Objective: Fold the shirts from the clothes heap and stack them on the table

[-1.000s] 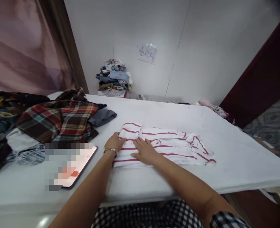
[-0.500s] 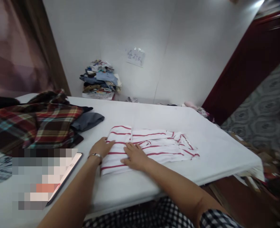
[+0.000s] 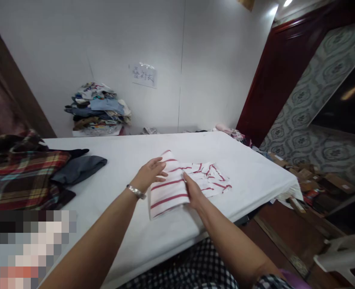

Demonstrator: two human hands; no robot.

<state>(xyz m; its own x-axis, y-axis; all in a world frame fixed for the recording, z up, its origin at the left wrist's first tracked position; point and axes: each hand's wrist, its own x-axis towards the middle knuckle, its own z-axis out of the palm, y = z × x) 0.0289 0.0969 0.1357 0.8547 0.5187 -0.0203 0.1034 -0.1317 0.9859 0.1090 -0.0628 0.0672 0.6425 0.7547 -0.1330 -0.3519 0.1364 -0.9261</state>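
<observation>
A white shirt with red stripes lies partly folded on the white table. My left hand, with a silver bracelet at the wrist, holds the shirt's folded left end from the far side. My right hand grips the same folded end at its near right edge. That end looks raised and turned off the table, while the crumpled collar part still rests on the cloth to the right.
A plaid garment and a grey one lie at the table's left. A pile of clothes stands against the far wall under a paper sign. Cardboard boxes and a white chair are on the floor at right.
Both hands went from pressing flat on the shirt to gripping its folded left end, which has lifted and turned. The camera has swung to the right.
</observation>
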